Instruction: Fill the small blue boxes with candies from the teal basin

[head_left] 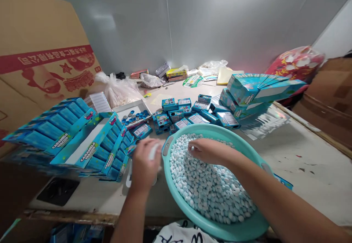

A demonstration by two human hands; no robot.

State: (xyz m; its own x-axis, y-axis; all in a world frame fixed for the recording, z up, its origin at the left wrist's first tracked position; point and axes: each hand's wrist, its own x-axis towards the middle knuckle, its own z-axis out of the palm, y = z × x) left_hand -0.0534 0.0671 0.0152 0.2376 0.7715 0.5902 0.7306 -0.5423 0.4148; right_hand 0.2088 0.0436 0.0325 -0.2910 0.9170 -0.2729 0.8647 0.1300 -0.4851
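My right hand (pixel 202 150) is over the turquoise plastic basin (pixel 242 232), its fingers curled down into the small white and pale blue candies (pixel 209 188). How many candies it grips is hidden. Left of the rim, my left hand (pixel 145 160) is closed around a small whitish translucent plastic piece (pixel 154 152), smeared by motion. A clear plastic container (pixel 128 180) lies on the table partly under that hand. Beyond the basin is a heap of small blue candy boxes (pixel 183 124), near a white tray (pixel 147 107) with small blue and silver round pieces.
Blue display cartons (pixel 90 144) packed with small boxes stand on the left, beside a big cardboard carton (pixel 41 45). More blue cartons (pixel 247 92) are stacked at the right, on silver film (pixel 264 125). Plastic bags (pixel 117 91) and wrappers line the wall.
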